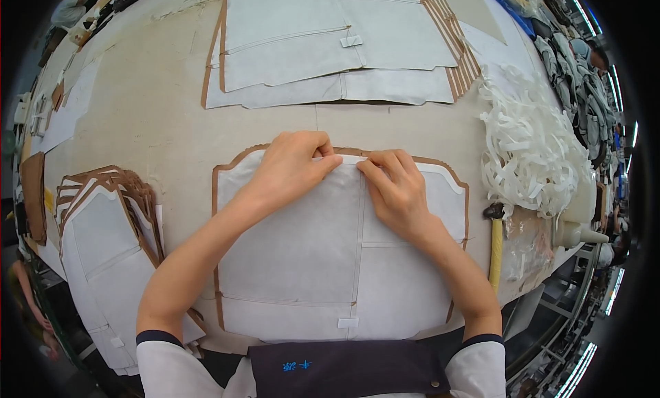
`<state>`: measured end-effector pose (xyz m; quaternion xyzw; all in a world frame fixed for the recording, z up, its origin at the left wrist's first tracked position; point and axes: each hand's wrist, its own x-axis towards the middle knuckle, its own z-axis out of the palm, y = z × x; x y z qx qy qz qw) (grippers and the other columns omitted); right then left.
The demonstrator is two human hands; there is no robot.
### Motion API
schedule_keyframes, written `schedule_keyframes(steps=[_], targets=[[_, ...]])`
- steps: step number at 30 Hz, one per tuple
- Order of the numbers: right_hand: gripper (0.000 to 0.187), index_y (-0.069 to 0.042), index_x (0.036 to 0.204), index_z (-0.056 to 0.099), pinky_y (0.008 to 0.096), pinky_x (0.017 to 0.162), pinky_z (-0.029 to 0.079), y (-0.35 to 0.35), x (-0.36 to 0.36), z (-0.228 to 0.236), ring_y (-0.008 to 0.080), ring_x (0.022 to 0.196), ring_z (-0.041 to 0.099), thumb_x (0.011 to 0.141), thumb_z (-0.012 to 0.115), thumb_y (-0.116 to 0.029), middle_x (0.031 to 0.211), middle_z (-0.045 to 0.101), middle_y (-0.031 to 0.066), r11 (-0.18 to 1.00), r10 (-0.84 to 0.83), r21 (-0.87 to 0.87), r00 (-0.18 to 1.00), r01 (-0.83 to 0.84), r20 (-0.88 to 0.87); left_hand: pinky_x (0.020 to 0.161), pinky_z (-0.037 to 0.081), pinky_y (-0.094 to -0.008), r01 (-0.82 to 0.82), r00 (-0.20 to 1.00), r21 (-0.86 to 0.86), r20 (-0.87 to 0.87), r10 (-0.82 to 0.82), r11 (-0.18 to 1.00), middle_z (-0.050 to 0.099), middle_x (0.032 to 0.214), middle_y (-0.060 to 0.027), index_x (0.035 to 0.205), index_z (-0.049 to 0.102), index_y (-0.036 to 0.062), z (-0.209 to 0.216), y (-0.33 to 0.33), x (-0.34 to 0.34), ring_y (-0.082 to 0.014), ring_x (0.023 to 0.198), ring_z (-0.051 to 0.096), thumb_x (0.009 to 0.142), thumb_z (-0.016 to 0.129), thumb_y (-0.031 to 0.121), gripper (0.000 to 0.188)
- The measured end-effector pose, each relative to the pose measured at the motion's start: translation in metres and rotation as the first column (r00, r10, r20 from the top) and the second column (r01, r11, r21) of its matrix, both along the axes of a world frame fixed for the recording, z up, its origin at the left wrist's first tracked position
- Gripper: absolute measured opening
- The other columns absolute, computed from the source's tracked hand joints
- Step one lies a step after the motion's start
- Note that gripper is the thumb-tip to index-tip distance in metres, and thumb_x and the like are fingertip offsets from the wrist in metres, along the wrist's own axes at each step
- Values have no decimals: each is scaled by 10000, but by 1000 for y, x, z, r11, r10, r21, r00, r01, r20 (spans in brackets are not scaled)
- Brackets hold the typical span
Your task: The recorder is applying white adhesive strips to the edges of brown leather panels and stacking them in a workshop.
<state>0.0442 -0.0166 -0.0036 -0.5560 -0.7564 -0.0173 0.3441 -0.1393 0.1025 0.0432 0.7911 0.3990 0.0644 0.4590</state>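
A light grey panel (289, 247) with brown edges lies flat in front of me, with seams down and across it and a small white tab (348, 323) near its lower edge. A narrow white strip (349, 160) runs along the panel's curved top edge. My left hand (292, 159) pinches the strip just left of the middle seam, fingers curled. Close beside it, to the right of the seam, my right hand (399, 190) has thumb and fingers pressed together on the same strip. The fingers partly hide the strip.
Similar panels (289, 61) are stacked at the far side of the table (151, 89). Folded brown-edged pieces (103, 240) lie at left. On the right are a heap of white strips (529, 144), a yellow-handled tool (496, 253) and a nozzled bottle (574, 234).
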Motion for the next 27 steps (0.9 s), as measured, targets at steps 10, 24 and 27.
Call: schedule_keyframes(steps=[10, 24, 27], targets=[[356, 57, 1025, 667, 369, 739, 542, -8, -4, -4, 294, 931, 654, 669, 659, 54, 1035, 661, 144, 998, -42, 51, 993, 36, 109, 553, 453, -218, 71, 997, -132, 10, -70, 989, 635, 717, -15, 839, 673, 0, 18, 39, -26, -62, 646, 572, 922, 675, 169, 188], [459, 44, 1108, 692, 371, 769, 558, -14, -16, 4, 317, 972, 639, 651, 652, 65, 1098, 652, 182, 995, -91, -25, 965, 100, 245, 612, 491, -229, -274, 961, -65, -40, 272, 959, 649, 696, -29, 852, 679, -21, 4, 25, -82, -81, 636, 600, 902, 720, 144, 177], [485, 48, 1124, 686, 379, 774, 558, -13, -21, 8, 328, 981, 632, 640, 649, 63, 1102, 642, 192, 992, -94, -53, 960, 112, 262, 627, 487, -246, -218, 970, 193, -60, 234, 957, 655, 694, -48, 849, 677, -25, -1, 26, -86, -97, 645, 592, 885, 729, 152, 188]])
